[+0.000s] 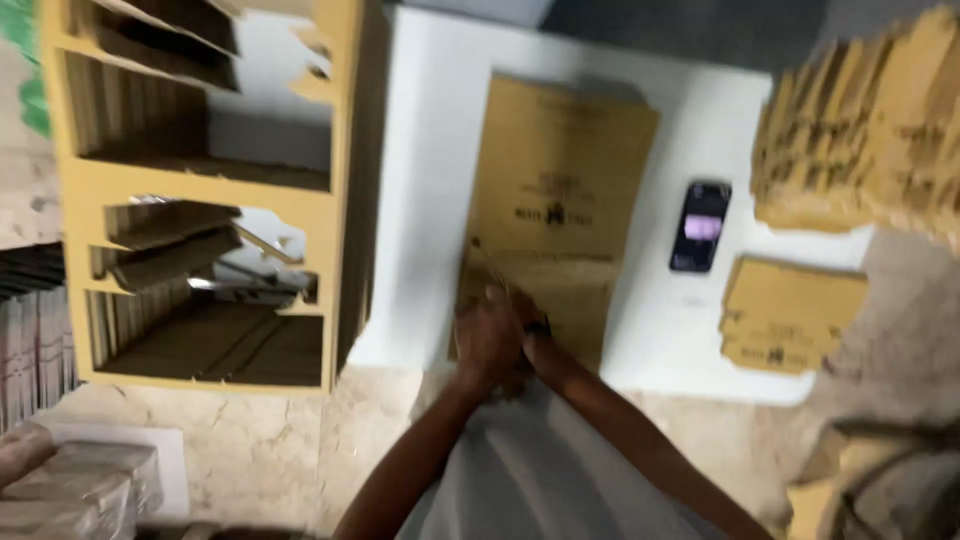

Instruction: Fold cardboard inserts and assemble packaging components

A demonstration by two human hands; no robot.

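Both hands bunched on the near end of the brown paper stack

Your left hand (488,340) and right hand (532,345) sit together at the near edge of the brown paper bags (555,190) lying flat on the white bench (430,180). It's blurry, so I can't tell if your fingers are pinching a sheet or just pressing. Looks light, thin and floppy, probably creases easily, so take an edge or corner. Phone (700,226) sits just right of the stack, cardboard rack (200,190) to the left.
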